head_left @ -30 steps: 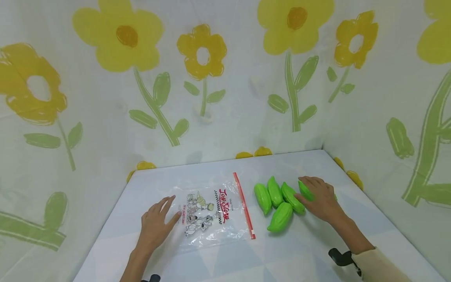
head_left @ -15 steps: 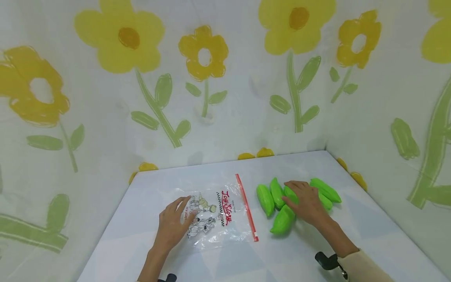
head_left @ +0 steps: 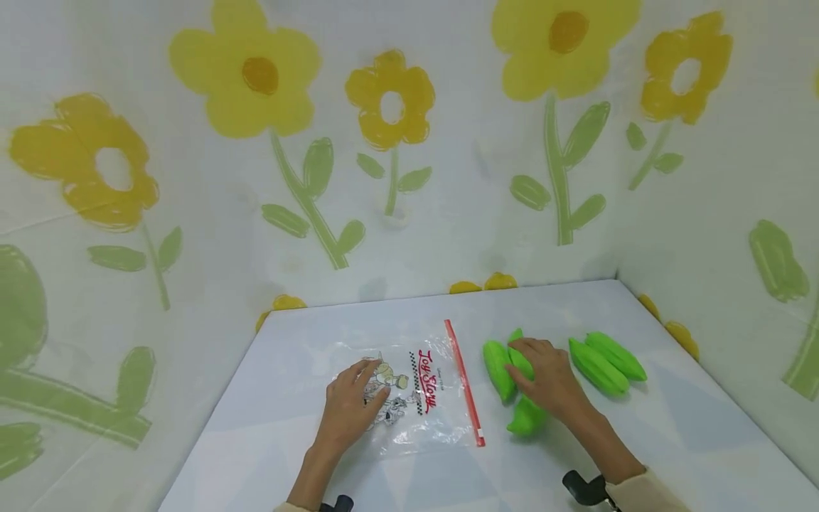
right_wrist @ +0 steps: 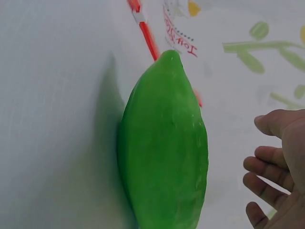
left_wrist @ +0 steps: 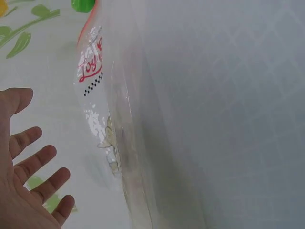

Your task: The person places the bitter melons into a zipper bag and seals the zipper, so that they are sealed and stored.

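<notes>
Several bright green, ridged toy fruits with pointed tips lie on the table. My right hand is over the left cluster, partly hiding it; one green fruit shows beneath its index finger and thumb. Its fingers are spread and hold nothing in the right wrist view, beside a large near green fruit. My left hand reaches over the left part of a clear zip bag printed "Toy Story". The left wrist view shows that hand with fingers apart and nothing in them.
Two green fruits lie side by side to the right of my right hand. The bag's red zip edge faces the cluster. A white cloth with yellow flowers rises behind and beside the table.
My right hand has moved left from the right-hand fruits onto the cluster, uncovering two fruits. My left hand has moved right, further over the bag. The head view has shifted slightly.
</notes>
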Demonstrator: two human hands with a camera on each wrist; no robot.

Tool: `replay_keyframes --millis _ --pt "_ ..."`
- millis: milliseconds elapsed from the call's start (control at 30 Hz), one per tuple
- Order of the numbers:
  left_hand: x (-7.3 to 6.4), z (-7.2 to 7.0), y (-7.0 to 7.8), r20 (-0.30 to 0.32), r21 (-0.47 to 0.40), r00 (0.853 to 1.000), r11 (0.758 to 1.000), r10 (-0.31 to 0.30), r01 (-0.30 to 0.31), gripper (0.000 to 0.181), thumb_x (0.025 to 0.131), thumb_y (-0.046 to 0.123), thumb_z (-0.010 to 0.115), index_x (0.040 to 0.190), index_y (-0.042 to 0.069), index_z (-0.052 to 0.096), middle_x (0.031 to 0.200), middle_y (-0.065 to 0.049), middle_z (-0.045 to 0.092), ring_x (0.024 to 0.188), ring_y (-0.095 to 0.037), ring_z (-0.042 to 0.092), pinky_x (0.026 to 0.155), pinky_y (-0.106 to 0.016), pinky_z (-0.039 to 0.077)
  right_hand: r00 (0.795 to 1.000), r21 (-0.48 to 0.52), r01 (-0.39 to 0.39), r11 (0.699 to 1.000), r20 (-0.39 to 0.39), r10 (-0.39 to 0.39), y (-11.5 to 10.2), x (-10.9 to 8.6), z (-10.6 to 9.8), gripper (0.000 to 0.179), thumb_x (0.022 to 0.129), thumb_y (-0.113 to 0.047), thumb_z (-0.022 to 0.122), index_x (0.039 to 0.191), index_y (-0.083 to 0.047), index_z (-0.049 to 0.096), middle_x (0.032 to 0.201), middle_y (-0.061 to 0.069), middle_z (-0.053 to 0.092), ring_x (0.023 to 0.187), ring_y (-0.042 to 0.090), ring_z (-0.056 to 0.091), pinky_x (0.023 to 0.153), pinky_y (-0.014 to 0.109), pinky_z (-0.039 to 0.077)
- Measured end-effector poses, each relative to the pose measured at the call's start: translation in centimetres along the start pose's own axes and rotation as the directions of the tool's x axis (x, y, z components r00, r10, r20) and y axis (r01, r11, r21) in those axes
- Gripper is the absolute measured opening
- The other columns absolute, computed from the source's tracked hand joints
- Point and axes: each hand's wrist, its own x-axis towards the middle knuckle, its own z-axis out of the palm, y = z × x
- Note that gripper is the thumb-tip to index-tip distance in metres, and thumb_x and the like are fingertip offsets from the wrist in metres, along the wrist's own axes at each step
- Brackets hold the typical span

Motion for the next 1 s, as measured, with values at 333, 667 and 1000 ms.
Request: replay_keyframes --millis 333,667,1000 --pt "0.2 0.9 1.3 0.016 -0.021 1.000 1.000 -0.002 0.002 0.054 0.093 0.042 0.067 0.142 0.023 0.056 0.144 -0.008 0.052 0.136 -0.032 0.043 0.111 -0.056 0.031 0.999 0.072 -0.047 0.996 0.006 0.047 -1.0 0.0 1.7 0.041 0.086 -0.016 0.079 0.123 -0.003 0.067 0.122 0.014 0.065 0.116 0.037 0.057 0.096 0.059 0.046" --pt "0.1 1.5 1.7 0.008 -0.071 1.000 0.997 0.012 -0.011 0.051 0.093 0.040 0.066 0.140 0.022 0.058 0.141 -0.008 0.054 0.134 -0.033 0.045 0.108 -0.057 0.033 0.998 0.109 -0.070 0.992 0.000 0.070 -3.4 0.3 3.3 0.040 0.084 -0.016 0.081 0.121 -0.005 0.069 0.122 0.011 0.066 0.117 0.032 0.059 0.095 0.051 0.052" --pt "0.1 2.1 2.2 -0.006 -0.100 0.999 0.994 0.047 -0.047 0.051 0.093 0.040 0.067 0.139 0.020 0.059 0.140 -0.009 0.056 0.132 -0.034 0.047 0.108 -0.058 0.033 0.990 0.168 -0.134 0.977 0.058 0.126 -4.8 0.0 4.0 0.038 0.085 -0.016 0.081 0.120 -0.010 0.069 0.121 0.005 0.065 0.111 0.024 0.061 0.092 0.044 0.054"
